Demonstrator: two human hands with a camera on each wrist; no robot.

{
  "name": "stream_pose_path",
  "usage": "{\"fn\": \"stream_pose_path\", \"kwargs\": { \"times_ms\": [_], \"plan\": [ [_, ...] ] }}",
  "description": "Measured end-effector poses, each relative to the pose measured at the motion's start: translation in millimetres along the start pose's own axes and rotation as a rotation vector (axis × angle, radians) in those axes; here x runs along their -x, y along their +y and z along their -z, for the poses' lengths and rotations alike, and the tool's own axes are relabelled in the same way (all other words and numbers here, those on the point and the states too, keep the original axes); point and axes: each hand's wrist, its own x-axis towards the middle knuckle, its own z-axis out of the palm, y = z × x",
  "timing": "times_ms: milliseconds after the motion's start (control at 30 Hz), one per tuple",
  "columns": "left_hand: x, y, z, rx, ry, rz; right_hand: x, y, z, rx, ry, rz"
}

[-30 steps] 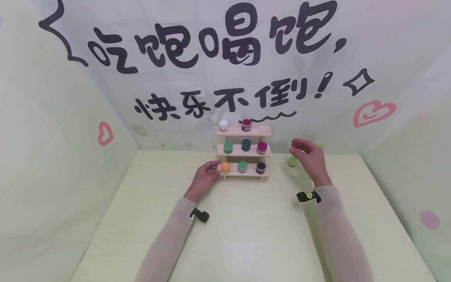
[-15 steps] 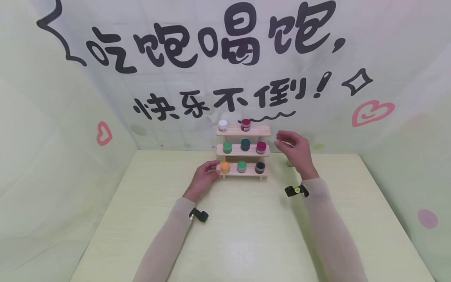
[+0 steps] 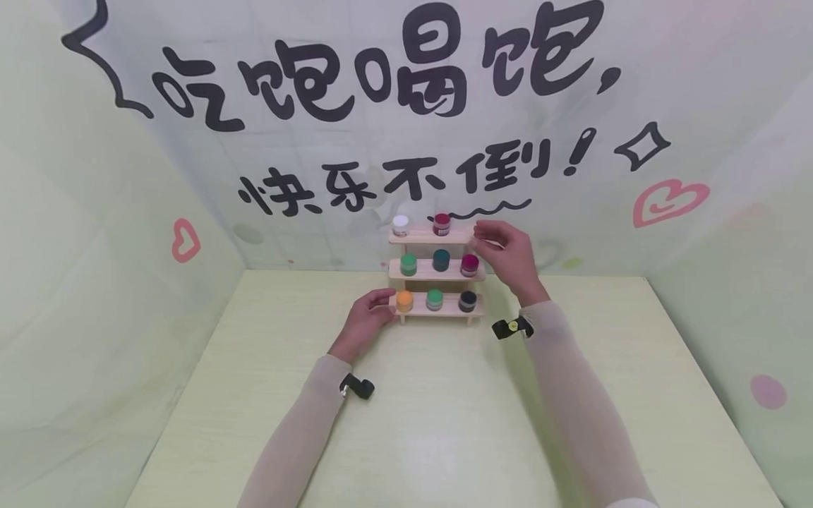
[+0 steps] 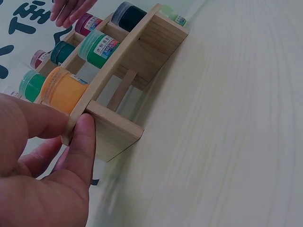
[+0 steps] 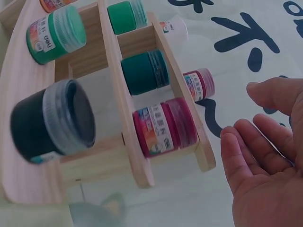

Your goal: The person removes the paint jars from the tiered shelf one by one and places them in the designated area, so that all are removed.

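Note:
A three-tier wooden display rack [image 3: 420, 238] stands at the back of the table with several small paint jars on it. My left hand [image 3: 360, 326] pinches the left end of its bottom shelf between thumb and fingers, beside the orange paint jar [image 4: 64, 91]. Near the right end of the top shelf is my right hand [image 3: 511, 261], fingers loosely bent, holding nothing. The dark red jar [image 3: 441, 224] and white jar [image 3: 400, 226] sit on that shelf. Below are the magenta jar [image 5: 163, 127], teal jar [image 5: 144, 72] and black jar [image 5: 52, 120].
A light green jar [image 4: 175, 16] stands on the table past the rack's right end; in the head view my right arm hides it. The pale table [image 3: 419, 409] meets a printed cloth backdrop [image 3: 317, 141] behind the rack, with cloth at both sides.
My right hand has moved left and up, from above the light green jar to the right end of the top shelf. My left hand stays at the rack's lower left corner.

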Motion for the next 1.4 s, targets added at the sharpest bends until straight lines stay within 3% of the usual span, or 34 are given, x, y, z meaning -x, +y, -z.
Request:
{"fn": "stream_pose_path", "kwargs": {
  "times_ms": [633,1033,1233,1400],
  "plan": [
    [2.0,-2.7,0.8,0.0,-0.004,0.006,-35.5,-8,-31,0.112,-0.035,-0.041],
    [3.4,-2.4,2.2,-0.003,-0.007,0.015,-43.7,-17,-45,0.198,-0.088,-0.07],
    [3.5,-3.8,3.3,0.028,-0.023,0.01,-46.1,-18,-51,0.277,-0.076,-0.04],
    [4.5,-1.6,3.7,0.03,-0.025,0.011,-44.7,-16,-50,0.268,-0.064,-0.027]
  ]
}}
